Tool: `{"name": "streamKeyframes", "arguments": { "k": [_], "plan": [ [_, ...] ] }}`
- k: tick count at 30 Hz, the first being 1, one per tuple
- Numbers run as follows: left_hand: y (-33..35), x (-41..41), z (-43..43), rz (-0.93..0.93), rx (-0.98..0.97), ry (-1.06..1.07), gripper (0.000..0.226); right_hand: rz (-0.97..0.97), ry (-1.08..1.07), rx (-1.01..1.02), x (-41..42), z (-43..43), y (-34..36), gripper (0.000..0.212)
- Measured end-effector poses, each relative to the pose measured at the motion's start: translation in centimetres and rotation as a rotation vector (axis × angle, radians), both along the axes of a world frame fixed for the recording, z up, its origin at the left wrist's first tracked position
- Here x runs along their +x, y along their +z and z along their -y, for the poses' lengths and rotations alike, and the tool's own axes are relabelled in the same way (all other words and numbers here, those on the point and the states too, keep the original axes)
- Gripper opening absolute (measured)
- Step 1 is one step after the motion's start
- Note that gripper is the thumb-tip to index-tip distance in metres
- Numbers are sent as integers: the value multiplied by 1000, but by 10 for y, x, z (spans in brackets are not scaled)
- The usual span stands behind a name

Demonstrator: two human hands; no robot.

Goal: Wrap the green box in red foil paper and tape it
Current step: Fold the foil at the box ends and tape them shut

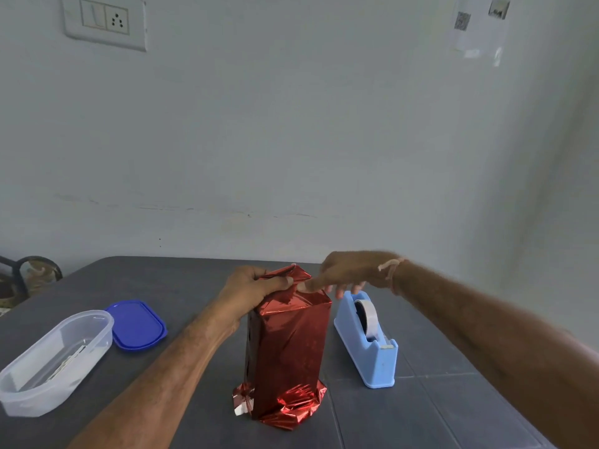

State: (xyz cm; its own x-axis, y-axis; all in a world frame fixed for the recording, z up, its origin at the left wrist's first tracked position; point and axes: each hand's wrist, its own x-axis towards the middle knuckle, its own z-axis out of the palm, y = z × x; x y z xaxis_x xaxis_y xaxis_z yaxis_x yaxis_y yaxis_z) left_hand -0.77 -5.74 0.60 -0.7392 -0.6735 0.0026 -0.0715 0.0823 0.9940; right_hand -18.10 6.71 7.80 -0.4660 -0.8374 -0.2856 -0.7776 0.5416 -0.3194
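A tall box covered in shiny red foil paper (287, 348) stands upright in the middle of the dark table (453, 409); no green shows. Crumpled foil flares out at its base. My left hand (256, 285) grips the bunched foil at the top of the box from the left. My right hand (346, 273) reaches in from the right, a straight finger pressing on the folded foil at the top, the other fingers spread and blurred. A light blue tape dispenser (368, 341) with a roll of tape stands just right of the box, below my right hand.
A clear oval plastic container (52, 361) sits at the left, with its blue lid (137, 324) lying beside it. A grey wall rises behind the table. A dark chair back (29, 270) shows at the far left edge.
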Motion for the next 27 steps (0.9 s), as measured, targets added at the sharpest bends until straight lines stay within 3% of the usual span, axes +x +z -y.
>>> {"name": "streamKeyframes", "arguments": {
  "k": [5,10,12,19,27],
  "plan": [
    [0,1,-3,-19,0,7,27,430,-168,-241,2,-15,-34,65],
    [-2,2,-4,-20,7,26,29,638,-135,-362,2,-31,-36,38],
    [-1,2,-5,-29,14,32,26,655,-135,-408,4,-34,-34,32],
    [-2,2,-10,-67,-9,109,17,627,-160,-647,35,-43,-56,42],
    [1,4,-3,41,-165,204,34,591,-238,-895,25,-16,-69,35]
  ]
}}
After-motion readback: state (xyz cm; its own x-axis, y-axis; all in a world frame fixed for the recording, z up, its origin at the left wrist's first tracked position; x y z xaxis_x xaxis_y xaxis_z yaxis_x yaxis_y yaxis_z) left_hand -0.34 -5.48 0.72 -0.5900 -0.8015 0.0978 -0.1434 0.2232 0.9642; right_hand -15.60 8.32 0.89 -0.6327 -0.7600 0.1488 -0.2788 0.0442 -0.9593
